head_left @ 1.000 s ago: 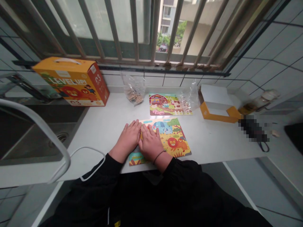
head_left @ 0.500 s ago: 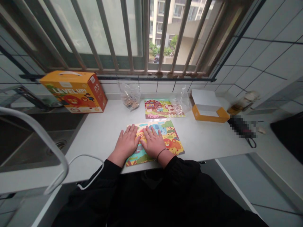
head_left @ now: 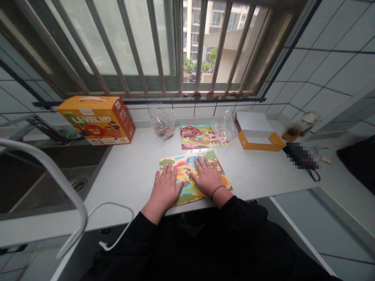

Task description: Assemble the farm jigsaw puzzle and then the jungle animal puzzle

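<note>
A colourful jigsaw puzzle with cartoon animals lies flat near the counter's front edge. My left hand rests palm down on its left side, fingers stretched out. On its right half lies my right hand, also flat with spread fingers and a dark band at the wrist. Both palms cover parts of the picture. Just behind it is a second picture board with a farm scene, its right end partly under a clear plastic bag.
Behind to the left stand an orange box and a clear bag of puzzle pieces. An open orange-and-white box sits back right, near a glass jug. A sink and a white cable are at left.
My hands have moved apart across the puzzle; the right one slid to the right, uncovering the middle of the picture. The view has shifted slightly.
</note>
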`<action>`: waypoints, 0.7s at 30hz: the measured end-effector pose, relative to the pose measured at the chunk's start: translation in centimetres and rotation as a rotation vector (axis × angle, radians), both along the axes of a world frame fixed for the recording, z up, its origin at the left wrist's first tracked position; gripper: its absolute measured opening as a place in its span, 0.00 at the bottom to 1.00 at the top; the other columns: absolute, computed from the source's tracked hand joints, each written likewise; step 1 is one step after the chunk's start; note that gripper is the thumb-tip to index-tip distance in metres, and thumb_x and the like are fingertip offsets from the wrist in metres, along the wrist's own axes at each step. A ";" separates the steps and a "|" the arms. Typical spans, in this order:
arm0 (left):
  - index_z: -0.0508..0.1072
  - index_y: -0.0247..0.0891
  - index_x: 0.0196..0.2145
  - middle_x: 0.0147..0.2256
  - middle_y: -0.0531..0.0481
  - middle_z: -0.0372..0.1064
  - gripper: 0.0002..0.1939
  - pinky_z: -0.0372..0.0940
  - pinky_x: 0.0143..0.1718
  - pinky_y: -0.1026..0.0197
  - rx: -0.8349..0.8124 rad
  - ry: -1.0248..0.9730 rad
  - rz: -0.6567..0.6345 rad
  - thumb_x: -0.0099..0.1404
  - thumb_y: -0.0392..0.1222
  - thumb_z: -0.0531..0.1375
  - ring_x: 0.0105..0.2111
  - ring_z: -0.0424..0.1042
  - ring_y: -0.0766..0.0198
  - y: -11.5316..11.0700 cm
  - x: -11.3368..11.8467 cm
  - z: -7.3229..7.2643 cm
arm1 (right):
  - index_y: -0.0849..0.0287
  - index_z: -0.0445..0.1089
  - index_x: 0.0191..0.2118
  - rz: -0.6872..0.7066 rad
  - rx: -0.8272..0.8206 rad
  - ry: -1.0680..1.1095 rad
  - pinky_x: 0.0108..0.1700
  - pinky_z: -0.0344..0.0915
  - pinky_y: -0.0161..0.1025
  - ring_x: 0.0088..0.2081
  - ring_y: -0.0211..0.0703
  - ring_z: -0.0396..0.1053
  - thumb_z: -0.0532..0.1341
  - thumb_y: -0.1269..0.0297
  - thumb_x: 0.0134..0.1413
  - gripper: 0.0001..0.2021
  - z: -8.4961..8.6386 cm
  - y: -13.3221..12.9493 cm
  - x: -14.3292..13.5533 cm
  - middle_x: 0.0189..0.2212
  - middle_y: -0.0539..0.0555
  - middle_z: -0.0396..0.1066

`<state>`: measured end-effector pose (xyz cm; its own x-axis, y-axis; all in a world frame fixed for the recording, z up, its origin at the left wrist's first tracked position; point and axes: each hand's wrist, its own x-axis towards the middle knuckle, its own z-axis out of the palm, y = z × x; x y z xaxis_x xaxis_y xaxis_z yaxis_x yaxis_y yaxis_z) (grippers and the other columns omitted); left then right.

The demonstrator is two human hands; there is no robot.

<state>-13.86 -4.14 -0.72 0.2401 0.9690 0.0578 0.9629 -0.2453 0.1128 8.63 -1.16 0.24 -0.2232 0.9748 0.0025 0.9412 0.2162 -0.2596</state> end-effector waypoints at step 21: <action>0.55 0.39 0.81 0.80 0.31 0.50 0.45 0.60 0.74 0.33 0.163 0.073 -0.155 0.76 0.56 0.64 0.78 0.55 0.33 -9.9 -0.2 -2.5 | 0.58 0.44 0.85 -0.099 -0.193 -0.100 0.77 0.36 0.80 0.84 0.65 0.34 0.47 0.39 0.78 0.41 1.3 -1.5 -3.1 0.85 0.61 0.32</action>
